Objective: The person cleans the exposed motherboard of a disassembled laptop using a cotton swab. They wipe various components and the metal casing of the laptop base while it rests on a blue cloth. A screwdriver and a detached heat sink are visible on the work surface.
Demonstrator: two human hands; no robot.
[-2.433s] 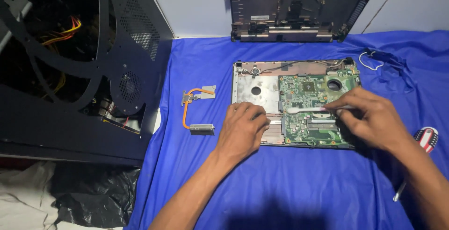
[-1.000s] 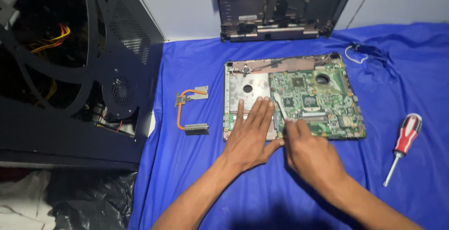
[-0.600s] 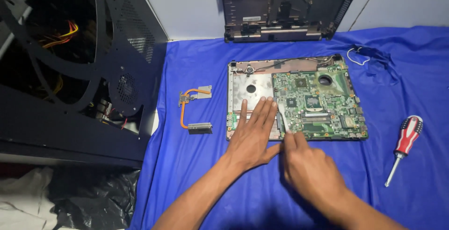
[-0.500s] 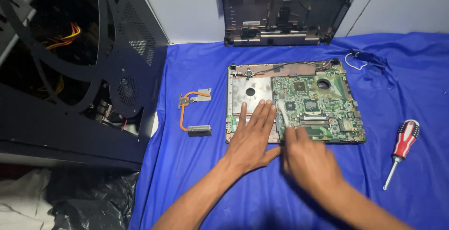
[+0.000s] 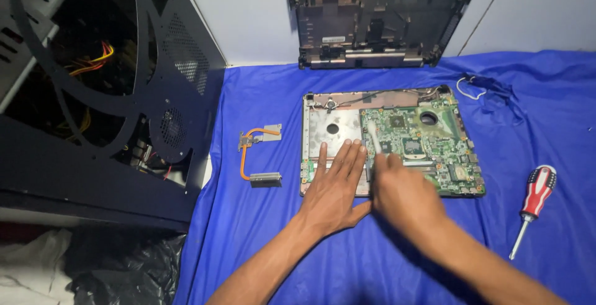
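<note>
Left hand (image 5: 335, 187) spread flat on the laptop base (image 5: 329, 132), right hand (image 5: 403, 190) pinching a pale brush (image 5: 374, 136) over the circuit board (image 5: 422, 147), screwdriver (image 5: 534, 202) well apart.

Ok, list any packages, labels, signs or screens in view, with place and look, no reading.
No packages, signs or screens show.
One pale label: a small rectangular sticker on the dark laptop shell leaning against the wall.
The green circuit board under the left hand and right hand shows no clear label.

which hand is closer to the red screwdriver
Right. The right hand rests on the green motherboard, well left of the red screwdriver; the left hand lies farther left still.
</note>
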